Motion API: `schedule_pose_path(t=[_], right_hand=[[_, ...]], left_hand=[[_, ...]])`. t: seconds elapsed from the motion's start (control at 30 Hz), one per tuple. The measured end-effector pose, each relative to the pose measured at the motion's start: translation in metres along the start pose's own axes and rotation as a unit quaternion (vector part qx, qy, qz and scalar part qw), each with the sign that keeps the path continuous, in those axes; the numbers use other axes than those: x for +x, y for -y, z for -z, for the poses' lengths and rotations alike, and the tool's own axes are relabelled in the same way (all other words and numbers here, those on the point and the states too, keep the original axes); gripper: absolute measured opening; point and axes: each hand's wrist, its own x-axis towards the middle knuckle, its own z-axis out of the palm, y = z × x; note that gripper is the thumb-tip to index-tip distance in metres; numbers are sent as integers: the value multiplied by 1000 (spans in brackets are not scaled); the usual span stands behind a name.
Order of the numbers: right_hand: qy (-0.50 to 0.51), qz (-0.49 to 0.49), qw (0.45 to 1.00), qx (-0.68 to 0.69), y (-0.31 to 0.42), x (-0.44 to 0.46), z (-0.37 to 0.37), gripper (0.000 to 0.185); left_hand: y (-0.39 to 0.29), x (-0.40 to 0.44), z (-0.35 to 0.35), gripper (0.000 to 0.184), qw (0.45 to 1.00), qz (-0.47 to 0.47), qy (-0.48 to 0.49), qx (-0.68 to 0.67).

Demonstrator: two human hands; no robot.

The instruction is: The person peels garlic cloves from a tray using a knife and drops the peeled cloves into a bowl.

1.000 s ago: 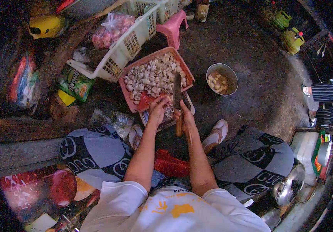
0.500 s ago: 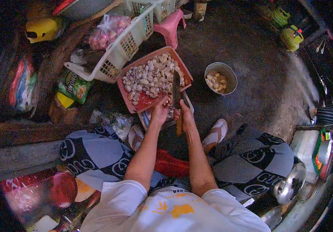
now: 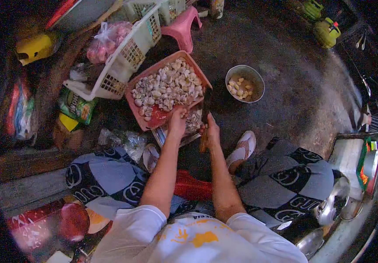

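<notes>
My right hand [image 3: 212, 131] is wrapped round the wooden handle of a large knife [image 3: 207, 103], its dark blade pointing away from me. My left hand [image 3: 178, 119] has its fingers curled at the near right side of a pink tray [image 3: 137, 115]; whatever they hold is too small to make out. Unpeeled garlic cloves [image 3: 167, 85] fill most of that tray. Partly under it, a metal tray [image 3: 192, 141] holds garlic skins [image 3: 194, 120]. To the right stands a metal pot [image 3: 262, 90] with peeled garlic cloves [image 3: 240, 89] at its bottom.
A white plastic basket [image 3: 125, 59] stands at left beside a bag of red onions or shallots [image 3: 107, 41]. Behind is a pink stool [image 3: 182, 30]. Green gas cylinders [image 3: 327, 33] stand far right. My sandalled feet [image 3: 244, 147] flank the trays; pot lids [image 3: 309, 243] lie at lower right.
My left hand has moved away from the knife blade toward the pink tray's near edge. The knife stays in my right hand. The whole view has shifted slightly.
</notes>
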Motion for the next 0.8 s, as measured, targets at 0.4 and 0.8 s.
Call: schedule_pose_path(t=[0.4,0.8], right_hand=[[32,93,995,-14,-4,-6,-4,41],[-46,343,869,-354,-45,11,3,35]], left_hand=[[-5,45,-128,13,910,-183,3,373],[-45,88,187,32,705,-331,-134,612]])
